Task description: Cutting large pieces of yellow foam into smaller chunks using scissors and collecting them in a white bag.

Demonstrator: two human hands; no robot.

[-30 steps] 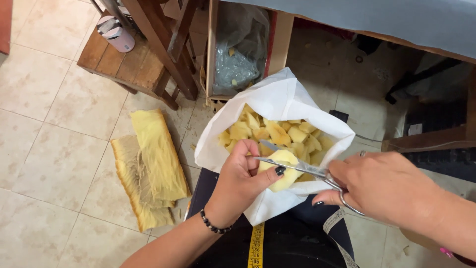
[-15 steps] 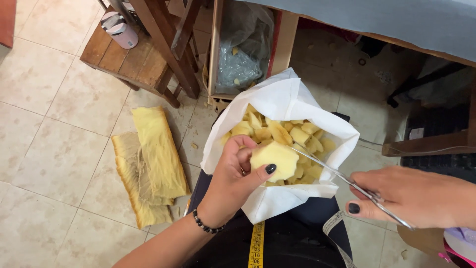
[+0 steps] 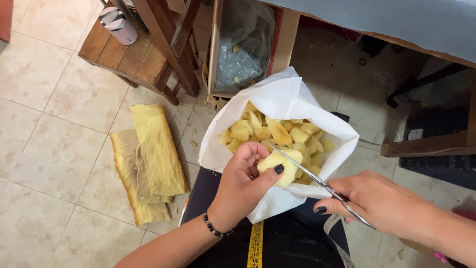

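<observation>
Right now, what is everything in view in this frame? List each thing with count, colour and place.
white bag: one, white, open on the lap, centre.
cut yellow foam chunks: many, pale yellow, inside the bag.
yellow foam piece: one, pale yellow, over the bag, pinched by the left hand.
metal scissors: one pair, silver, blades at the held piece.
yellow foam slabs: a stack of at least two, yellow, on the tiled floor, left.
wooden stool: one, brown, upper left.
pink cup: one, pale pink, on the stool.
clear plastic sheet: one, in a wooden crate, top centre.
yellow tape measure: one, on the lap.
beaded bracelet: one, black, left wrist.
left hand: holds the piece.
right hand: holds the scissors.
</observation>
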